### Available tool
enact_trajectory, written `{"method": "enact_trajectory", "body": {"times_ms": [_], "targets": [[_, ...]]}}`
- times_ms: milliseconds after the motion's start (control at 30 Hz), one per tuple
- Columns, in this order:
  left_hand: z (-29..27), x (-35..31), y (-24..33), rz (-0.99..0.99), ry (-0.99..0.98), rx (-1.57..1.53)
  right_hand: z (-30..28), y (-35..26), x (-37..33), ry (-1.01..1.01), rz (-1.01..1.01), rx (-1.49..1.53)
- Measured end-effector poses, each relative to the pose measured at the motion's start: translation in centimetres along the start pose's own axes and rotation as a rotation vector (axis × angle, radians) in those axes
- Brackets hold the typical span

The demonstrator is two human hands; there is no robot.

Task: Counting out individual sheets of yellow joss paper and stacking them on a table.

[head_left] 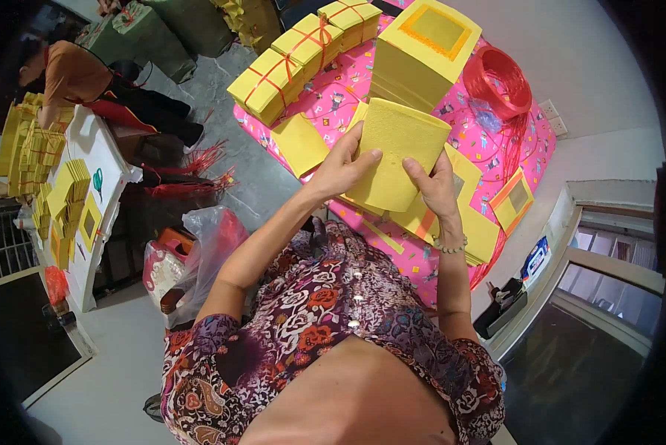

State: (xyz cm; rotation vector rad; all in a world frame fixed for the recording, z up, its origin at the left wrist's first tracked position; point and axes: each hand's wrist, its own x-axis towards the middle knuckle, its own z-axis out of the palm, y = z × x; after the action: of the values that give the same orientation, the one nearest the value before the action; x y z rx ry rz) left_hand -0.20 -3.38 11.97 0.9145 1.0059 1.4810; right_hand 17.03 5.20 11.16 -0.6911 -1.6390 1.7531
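Observation:
Above the near part of the table I hold a stack of yellow paper (398,144) with both hands, slightly fanned and bent at its upper edge. My left hand (345,167) grips its left side, thumb on the front face. Closed on the lower right side is my right hand (435,185), its thumb also on the front; a bead bracelet circles that wrist. Behind the held stack stands a tall yellow paper pile (414,74) with an orange-framed square on top. More yellow sheets (483,236) lie below my right hand. A loose yellow sheet (300,145) rests left of my left hand.
Yellow bundles (303,55) tied with red string line the table's far left, on a pink patterned cloth (333,93). A red twine coil (489,89) sits at the right, near the wall. Leftward, a person (80,78) bends at a white table (99,222) bearing yellow paper.

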Motion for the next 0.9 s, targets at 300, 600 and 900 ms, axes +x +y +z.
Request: {"method": "enact_trajectory", "body": {"times_ms": [300,600,900], "targets": [[1.0,-0.1,-0.6,0.125,0.105,0.087,0.5,-0.2,-0.1,0.028,-0.002,-0.001],[0.9,-0.1,-1.2,0.117,0.125,0.192,1.2,-0.3,-0.5,0.090,-0.056,-0.041],[0.4,0.3,-0.9,-0.018,0.075,0.096,1.6,0.2,-0.6,0.119,-0.047,-0.043]]}}
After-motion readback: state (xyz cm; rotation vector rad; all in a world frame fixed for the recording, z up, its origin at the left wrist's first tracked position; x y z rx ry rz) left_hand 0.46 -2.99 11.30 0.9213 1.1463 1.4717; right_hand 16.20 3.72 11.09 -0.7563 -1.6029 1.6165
